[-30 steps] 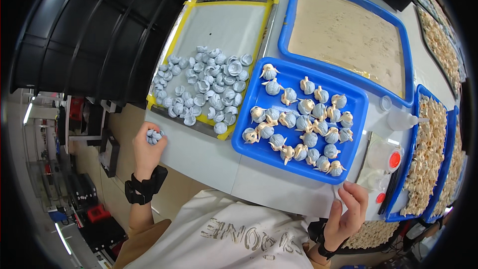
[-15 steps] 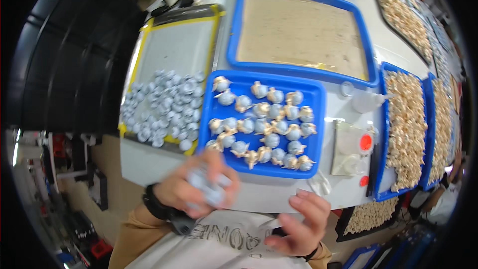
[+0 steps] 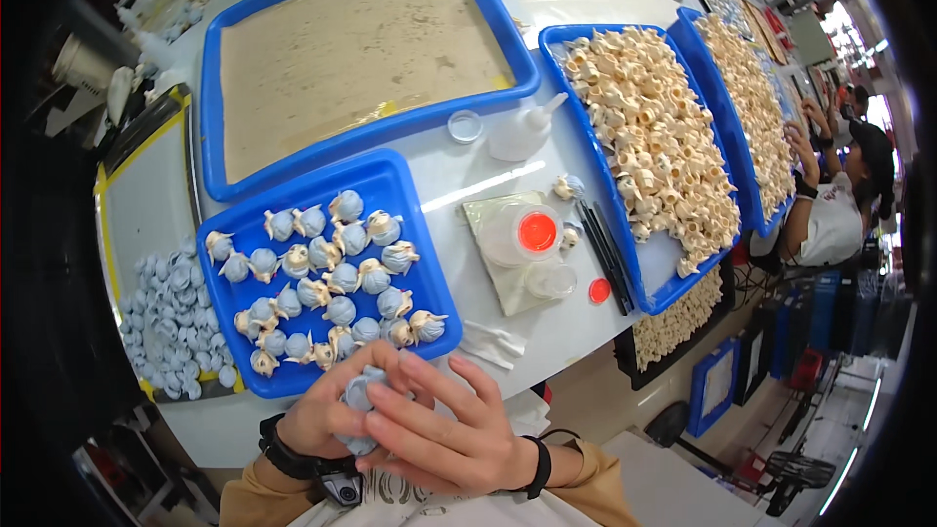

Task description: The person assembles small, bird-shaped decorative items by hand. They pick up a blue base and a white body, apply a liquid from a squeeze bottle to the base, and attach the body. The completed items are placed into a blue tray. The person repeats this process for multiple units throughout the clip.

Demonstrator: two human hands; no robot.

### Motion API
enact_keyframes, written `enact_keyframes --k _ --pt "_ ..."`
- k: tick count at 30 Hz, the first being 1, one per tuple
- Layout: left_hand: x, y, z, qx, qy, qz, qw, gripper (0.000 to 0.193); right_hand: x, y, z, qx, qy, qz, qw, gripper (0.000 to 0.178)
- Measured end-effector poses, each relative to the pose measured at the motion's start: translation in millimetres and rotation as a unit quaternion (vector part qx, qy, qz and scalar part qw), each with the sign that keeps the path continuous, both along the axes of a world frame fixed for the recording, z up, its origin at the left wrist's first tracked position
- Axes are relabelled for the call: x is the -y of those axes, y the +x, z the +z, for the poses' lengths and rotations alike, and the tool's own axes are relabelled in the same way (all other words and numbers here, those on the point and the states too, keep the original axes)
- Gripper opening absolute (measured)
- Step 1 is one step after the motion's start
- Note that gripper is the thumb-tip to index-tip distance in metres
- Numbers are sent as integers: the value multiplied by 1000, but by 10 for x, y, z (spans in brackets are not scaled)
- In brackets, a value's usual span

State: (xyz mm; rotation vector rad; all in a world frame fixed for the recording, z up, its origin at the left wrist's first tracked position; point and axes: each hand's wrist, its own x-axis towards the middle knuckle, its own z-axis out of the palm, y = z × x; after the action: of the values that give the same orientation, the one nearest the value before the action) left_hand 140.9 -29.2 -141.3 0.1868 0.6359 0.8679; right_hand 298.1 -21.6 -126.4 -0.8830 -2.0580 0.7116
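My left hand point(image 3: 327, 412) is closed around a few light-blue cup-shaped pieces point(image 3: 357, 392), held low in front of my body. Over them reaches my right hand point(image 3: 454, 425), its fingers stretched out and spread, with fingertips touching the blue pieces; its thumb is hidden. Just beyond my hands is a blue tray point(image 3: 429, 278) of small doll heads point(image 3: 340, 310) with cream faces and light-blue hair. Loose blue pieces point(image 3: 166, 322) of the same kind lie heaped on a yellow-edged board point(image 3: 146, 171) at the left.
Beyond lies a larger blue tray point(image 3: 522, 59) lined with brown board. Rightward are a squeeze bottle point(image 3: 522, 134), an orange-red paint pot point(image 3: 537, 231), dark pens point(image 3: 607, 259) and a blue tray point(image 3: 639, 283) of cream head parts point(image 3: 649, 127). Another person point(image 3: 830, 205) sits at far right.
The view has swung rightward. My right hand has come over to my left, and its fingertips now touch the blue pieces that the left hand still holds.
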Motion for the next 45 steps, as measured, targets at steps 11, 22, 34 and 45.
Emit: enact_keyframes --k 11,22,34,45 --pt "138 -320 -241 -138 255 -204 935 55 -383 2 244 -68 -131 200 969 29" --pt "47 -234 -107 72 19 -138 988 77 -379 5 90 -130 -175 177 960 33" --pt "65 -232 -58 57 -15 -149 987 50 -351 -20 21 -202 -178 132 954 27" --pt "11 -154 90 75 -115 -43 990 53 -334 -4 25 -130 -90 30 987 30"
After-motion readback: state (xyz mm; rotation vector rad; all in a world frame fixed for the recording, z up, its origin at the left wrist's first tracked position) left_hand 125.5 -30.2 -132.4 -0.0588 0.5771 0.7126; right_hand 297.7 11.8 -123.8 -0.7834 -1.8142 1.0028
